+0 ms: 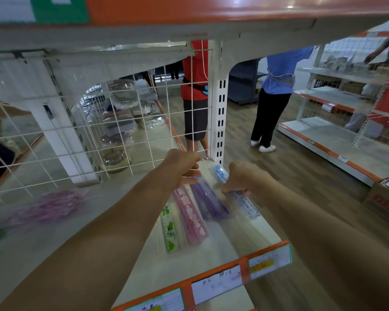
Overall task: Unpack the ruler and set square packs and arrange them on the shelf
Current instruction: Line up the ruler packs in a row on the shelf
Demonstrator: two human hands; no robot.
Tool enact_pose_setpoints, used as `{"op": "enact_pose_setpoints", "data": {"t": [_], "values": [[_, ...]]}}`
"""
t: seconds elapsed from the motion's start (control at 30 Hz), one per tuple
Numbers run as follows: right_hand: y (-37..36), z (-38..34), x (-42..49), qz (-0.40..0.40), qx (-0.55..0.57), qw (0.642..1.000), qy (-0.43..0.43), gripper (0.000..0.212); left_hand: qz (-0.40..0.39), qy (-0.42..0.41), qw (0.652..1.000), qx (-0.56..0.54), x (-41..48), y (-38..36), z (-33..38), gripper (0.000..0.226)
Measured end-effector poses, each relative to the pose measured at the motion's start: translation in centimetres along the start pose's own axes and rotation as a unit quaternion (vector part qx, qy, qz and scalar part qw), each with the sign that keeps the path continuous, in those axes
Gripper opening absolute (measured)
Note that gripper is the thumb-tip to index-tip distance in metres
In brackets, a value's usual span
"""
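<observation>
White metal shelving with orange edge strips fills a shop with a wood-look floor. The nearest shelf [234,234] has a pale board, a wire grid [99,131] at its back and three white price labels along its front strip.

Four ruler packs lie side by side on this board, running away from the front edge: a green pack [170,230], a pink pack [190,218], a purple pack [208,202] and a blue pack [245,203]. The left hand [182,167] has its grip curled, pinching the clear wrapping at the far end of the purple pack. The right hand [240,178] has its grip curled down onto the blue pack near its middle, so both ends of it show.

Further left on the shelf lies a blurred pink heap [52,205]; what it holds I cannot tell.

Two people stand in the aisle beyond, one in a red top [194,70] and one in a blue top [283,68]. One cardboard box [384,198] sits on the floor at the right.
</observation>
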State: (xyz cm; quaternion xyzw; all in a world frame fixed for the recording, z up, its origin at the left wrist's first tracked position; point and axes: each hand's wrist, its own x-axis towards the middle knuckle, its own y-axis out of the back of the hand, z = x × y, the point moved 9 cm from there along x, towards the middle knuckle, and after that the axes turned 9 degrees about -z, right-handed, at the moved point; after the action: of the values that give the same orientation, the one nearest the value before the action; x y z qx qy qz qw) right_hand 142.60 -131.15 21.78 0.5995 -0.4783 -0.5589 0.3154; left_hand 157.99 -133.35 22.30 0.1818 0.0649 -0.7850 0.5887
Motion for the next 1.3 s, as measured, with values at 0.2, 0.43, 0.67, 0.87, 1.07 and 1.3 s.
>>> {"op": "enact_pose_setpoints", "data": {"t": [0.2, 0.43, 0.67, 0.87, 1.07, 1.3], "values": [[0.0, -0.1, -0.2, 0.005, -0.003, 1.0, -0.004, 0.03, 0.004, 0.007, 1.0, 0.004, 0.3, -0.1, -0.1, 0.013], [2.0, -2.7, -1.5, 0.07, -0.026, 0.996, 0.053, 0.033, -0.022, 0.049, 0.998, -0.027, 0.1, -0.7, -0.5, 0.033], [-0.4, -6.5, -1.2, 0.034, -0.053, 0.994, 0.084, 0.04, -0.001, 0.027, 0.998, -0.056, -0.3, -0.4, 0.3, 0.028], [-0.9, -7.8, -0.9, -0.001, -0.105, 0.992, 0.073, 0.026, -0.001, 0.039, 0.996, -0.085, -0.6, 0.3, 0.1, 0.029], [-1.0, -8.0, -0.4, -0.017, -0.121, 0.991, 0.062, 0.026, -0.016, 0.049, 0.987, -0.15, -1.0, -0.5, 0.0, 0.044], [-1.2, -7.3, 0.1, -0.02, -0.081, 0.995, 0.056, 0.027, -0.013, 0.077, 0.985, -0.152, -0.9, -2.3, -0.2, 0.024]]}}
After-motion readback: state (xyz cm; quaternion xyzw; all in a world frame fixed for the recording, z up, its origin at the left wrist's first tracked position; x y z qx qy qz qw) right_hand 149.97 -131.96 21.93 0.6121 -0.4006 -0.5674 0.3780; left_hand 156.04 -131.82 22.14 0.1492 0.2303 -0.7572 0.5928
